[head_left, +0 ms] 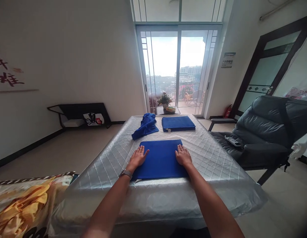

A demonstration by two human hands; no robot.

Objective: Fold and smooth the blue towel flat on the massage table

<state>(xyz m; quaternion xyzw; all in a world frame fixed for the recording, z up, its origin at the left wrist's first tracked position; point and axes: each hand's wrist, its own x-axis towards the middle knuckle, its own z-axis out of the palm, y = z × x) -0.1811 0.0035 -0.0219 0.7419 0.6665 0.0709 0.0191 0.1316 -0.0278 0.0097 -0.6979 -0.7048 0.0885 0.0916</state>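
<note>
A blue towel [160, 160], folded into a flat rectangle, lies at the near middle of the covered table. My left hand [138, 156] rests flat on its left edge, fingers stretched forward and thumb out to the side. On the right edge lies my right hand [183, 155], also flat with its fingers extended. Neither hand grips anything. Beyond them, a stack of folded blue towels [178, 123] sits toward the right. To its left is a crumpled blue towel [145, 126]. A small pale tag shows at the near towel's front left edge.
A silvery quilted cover [99, 172] drapes over the table. At the right stands a dark grey armchair [262, 129] with a white device [233, 141] on its seat. Yellow cloth [25, 205] lies at lower left. A potted plant [165, 99] stands beyond the table, before glass doors.
</note>
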